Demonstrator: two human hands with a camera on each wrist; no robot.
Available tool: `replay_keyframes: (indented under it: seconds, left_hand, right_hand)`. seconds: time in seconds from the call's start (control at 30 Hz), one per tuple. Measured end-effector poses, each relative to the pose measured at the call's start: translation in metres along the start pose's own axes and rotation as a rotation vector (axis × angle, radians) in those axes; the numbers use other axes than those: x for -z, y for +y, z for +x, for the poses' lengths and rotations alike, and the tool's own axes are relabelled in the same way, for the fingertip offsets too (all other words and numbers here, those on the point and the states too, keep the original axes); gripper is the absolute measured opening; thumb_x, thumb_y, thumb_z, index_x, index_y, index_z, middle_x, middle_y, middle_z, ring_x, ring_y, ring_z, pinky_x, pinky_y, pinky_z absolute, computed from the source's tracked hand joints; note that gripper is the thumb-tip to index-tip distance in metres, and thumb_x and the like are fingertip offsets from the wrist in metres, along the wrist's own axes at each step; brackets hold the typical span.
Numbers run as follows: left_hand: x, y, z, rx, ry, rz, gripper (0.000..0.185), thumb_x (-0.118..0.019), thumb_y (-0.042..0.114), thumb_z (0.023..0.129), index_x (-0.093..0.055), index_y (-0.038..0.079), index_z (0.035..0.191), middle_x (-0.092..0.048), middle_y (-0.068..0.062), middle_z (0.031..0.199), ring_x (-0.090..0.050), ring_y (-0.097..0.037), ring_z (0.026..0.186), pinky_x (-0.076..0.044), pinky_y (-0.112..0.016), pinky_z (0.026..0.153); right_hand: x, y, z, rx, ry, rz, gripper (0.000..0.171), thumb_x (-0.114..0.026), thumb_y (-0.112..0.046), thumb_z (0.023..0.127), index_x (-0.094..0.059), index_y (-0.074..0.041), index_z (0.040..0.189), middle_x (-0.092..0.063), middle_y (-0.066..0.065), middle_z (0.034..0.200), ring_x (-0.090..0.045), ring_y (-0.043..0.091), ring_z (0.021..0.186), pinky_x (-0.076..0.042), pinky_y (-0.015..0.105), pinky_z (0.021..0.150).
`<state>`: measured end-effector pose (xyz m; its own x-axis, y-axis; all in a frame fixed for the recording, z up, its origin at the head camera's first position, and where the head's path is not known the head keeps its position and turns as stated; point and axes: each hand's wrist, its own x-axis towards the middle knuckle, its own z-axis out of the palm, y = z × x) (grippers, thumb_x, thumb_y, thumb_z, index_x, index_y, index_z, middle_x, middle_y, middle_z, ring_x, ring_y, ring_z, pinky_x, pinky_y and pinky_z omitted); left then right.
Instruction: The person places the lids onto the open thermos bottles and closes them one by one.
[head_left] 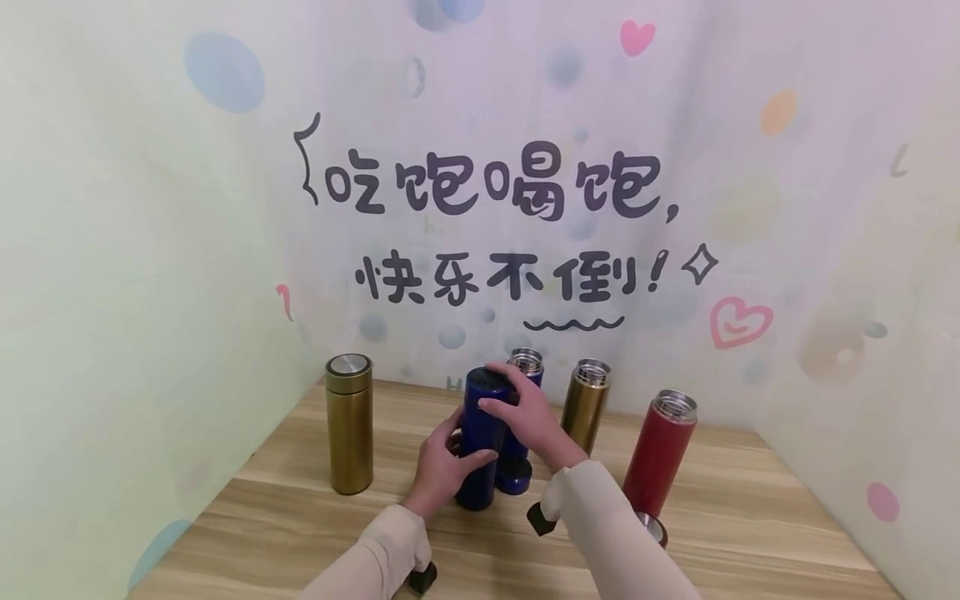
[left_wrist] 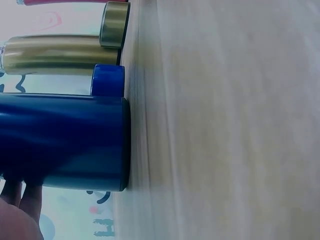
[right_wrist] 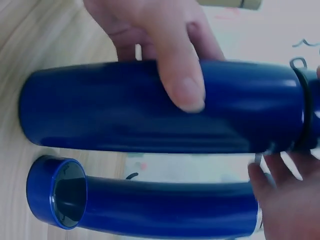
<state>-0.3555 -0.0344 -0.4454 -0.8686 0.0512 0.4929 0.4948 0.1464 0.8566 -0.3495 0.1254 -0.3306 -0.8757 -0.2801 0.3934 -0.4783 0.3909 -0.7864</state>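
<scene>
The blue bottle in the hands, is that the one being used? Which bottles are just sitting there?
In use:
- front blue flask, standing on the wooden table
- left hand, gripping its body
- right hand, on its cap

Just sitting there:
- second blue flask behind, open, its loose blue cap beside it
- capped gold flask
- open gold flask
- open red flask

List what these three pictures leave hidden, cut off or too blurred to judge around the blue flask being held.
- Head view: the right hand covers the cap of the near dark blue metal flask, so whether it is fully seated cannot be told.
- Head view: the second blue flask is mostly hidden behind the first.
- Left wrist view: the left hand is cut off by the frame's edge.
- Right wrist view: the flask's cap end is cut off and blurred.
</scene>
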Motion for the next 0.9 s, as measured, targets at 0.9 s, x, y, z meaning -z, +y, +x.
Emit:
replay_keyframes:
  seconds: [0.9]
  left_hand:
    - [0.0, 0.0, 0.001, -0.026, -0.015, -0.018, 0.079, -0.081, 0.029, 0.081, -0.042, 0.011, 0.147, -0.058, -0.011, 0.131, -0.062, -0.025, 0.108, -0.052, -0.042, 0.09]
  right_hand:
    - [-0.006, 0.007, -0.004, 0.038, 0.144, -0.191, 0.058, -0.077, -0.035, 0.084, -0.057, -0.022, 0.138, -0.055, 0.005, 0.136, -0.051, 0.027, 0.122, -0.043, 0.054, 0.098]
